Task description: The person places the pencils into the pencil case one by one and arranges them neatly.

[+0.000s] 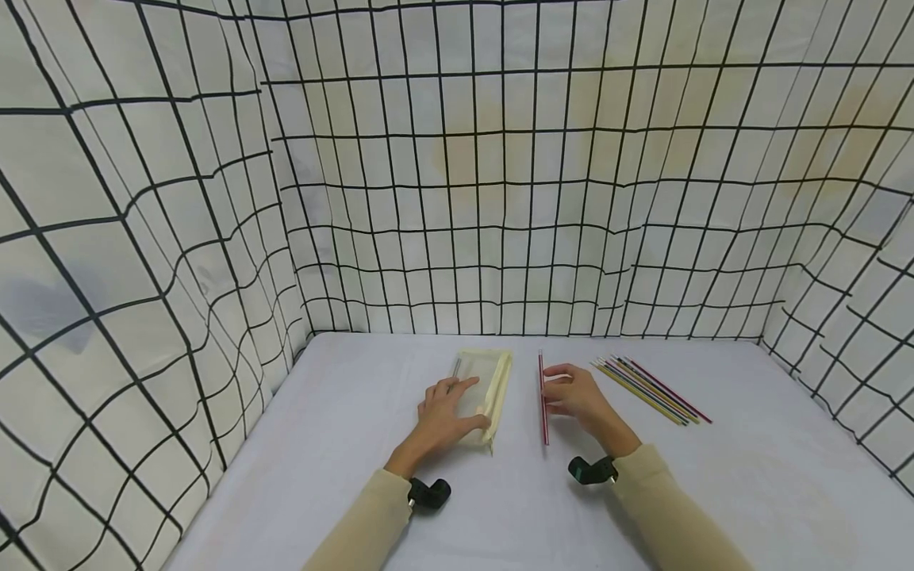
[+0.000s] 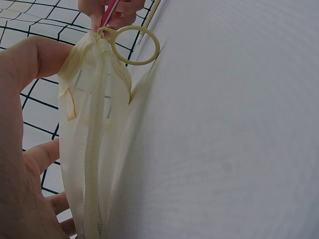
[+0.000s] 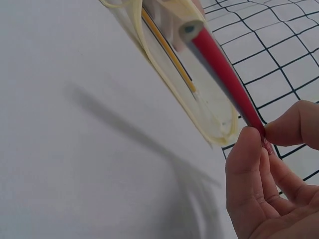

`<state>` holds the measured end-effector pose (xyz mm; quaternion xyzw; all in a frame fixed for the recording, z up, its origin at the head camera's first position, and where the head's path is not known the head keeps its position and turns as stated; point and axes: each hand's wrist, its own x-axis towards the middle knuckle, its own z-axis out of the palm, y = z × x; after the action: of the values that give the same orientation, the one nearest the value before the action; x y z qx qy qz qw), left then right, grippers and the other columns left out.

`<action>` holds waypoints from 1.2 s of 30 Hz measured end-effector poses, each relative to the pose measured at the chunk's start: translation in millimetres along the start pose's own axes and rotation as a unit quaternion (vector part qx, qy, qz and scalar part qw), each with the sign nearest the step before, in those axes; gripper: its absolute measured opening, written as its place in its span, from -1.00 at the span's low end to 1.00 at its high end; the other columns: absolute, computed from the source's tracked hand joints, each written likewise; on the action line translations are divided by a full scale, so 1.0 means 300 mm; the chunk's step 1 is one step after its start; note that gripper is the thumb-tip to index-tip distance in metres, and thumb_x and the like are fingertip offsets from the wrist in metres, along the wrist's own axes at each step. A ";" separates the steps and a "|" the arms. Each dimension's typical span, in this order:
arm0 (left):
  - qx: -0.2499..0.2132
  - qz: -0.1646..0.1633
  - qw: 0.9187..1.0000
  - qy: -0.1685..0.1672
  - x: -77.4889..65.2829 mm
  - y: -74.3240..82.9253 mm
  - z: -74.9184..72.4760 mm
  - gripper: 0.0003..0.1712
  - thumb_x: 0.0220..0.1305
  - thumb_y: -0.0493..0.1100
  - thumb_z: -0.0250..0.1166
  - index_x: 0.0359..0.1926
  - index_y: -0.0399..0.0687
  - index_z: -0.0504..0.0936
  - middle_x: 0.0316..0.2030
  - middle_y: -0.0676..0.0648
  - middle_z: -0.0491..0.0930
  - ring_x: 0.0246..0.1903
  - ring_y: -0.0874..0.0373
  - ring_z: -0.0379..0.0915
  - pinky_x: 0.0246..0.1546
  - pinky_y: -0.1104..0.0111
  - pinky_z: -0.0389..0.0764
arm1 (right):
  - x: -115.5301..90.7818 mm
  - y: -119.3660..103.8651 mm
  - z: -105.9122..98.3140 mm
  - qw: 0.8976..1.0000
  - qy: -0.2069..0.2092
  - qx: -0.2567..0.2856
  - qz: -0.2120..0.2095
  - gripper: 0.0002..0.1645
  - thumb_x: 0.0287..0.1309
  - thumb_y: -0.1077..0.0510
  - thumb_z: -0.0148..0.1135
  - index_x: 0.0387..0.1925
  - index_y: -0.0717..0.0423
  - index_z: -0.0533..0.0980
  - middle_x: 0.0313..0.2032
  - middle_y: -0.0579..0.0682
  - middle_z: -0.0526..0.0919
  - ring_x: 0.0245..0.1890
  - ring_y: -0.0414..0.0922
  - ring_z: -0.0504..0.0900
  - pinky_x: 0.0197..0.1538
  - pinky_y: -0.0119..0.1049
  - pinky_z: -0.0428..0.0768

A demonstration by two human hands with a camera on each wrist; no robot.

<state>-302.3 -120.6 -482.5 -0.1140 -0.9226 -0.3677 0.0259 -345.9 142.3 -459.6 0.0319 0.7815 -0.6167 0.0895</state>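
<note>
A translucent mesh zip pouch (image 1: pixel 482 367) with pale yellow trim lies on the white table. My left hand (image 1: pixel 443 414) holds it, thumb at the near zip edge and fingers spread across the other side. From its zip end hangs a yellow ring (image 2: pixel 134 63). To the right of the pouch, my right hand (image 1: pixel 577 394) pinches a red pencil (image 3: pixel 227 72) between thumb and fingertips, held up off the table. Through the pouch, the right wrist view shows a yellow pencil (image 3: pixel 169 50) inside.
Several coloured pencils (image 1: pixel 651 390) lie side by side in a slanted bundle beyond my right hand. White cloth walls with a black grid (image 1: pixel 457 238) enclose the table (image 1: pixel 343 444) at the back and sides. A black camera sits on each wrist.
</note>
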 end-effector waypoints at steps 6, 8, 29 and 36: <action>0.005 0.000 1.000 0.002 0.003 -0.003 0.003 -0.05 0.07 0.26 0.35 0.50 0.19 0.35 0.47 -0.24 0.22 0.44 -0.26 0.03 0.24 -0.27 0.15 | -0.006 0.007 0.041 1.000 -0.019 0.005 -0.004 -0.51 0.23 0.32 0.27 0.20 0.26 0.48 -0.13 0.15 0.67 -0.26 -0.12 0.67 -0.20 -0.26 0.72; 0.006 -0.001 1.000 0.002 0.002 -0.001 0.002 -0.05 0.07 0.26 0.35 0.50 0.19 0.35 0.47 -0.25 0.22 0.44 -0.27 0.03 0.25 -0.27 0.14 | -0.009 0.006 0.056 1.000 -0.028 0.010 -0.008 -0.50 0.21 0.33 0.27 0.20 0.28 0.47 -0.16 0.14 0.67 -0.28 -0.13 0.66 -0.21 -0.26 0.72; 0.002 -0.004 1.000 -0.001 0.002 0.000 0.003 -0.07 0.08 0.27 0.37 0.49 0.24 0.36 0.47 -0.24 0.22 0.46 -0.28 0.02 0.28 -0.27 0.13 | 0.045 -0.020 0.159 0.998 -0.031 0.027 0.045 -0.52 0.27 0.29 0.28 0.21 0.27 0.49 -0.08 0.18 0.73 -0.25 -0.12 0.73 -0.20 -0.28 0.73; 0.006 -0.010 1.000 -0.001 0.002 0.005 0.000 -0.07 0.09 0.29 0.37 0.49 0.27 0.35 0.48 -0.23 0.21 0.46 -0.28 0.01 0.30 -0.27 0.13 | 0.079 -0.023 0.192 0.997 -0.031 0.044 0.057 -0.49 0.22 0.30 0.33 0.21 0.29 0.48 -0.11 0.18 0.76 -0.29 -0.14 0.75 -0.24 -0.32 0.72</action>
<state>-302.5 -119.6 -481.4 -0.1054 -0.9258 -0.3623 0.0217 -364.5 83.5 -470.1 0.0608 0.7474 -0.6449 0.1475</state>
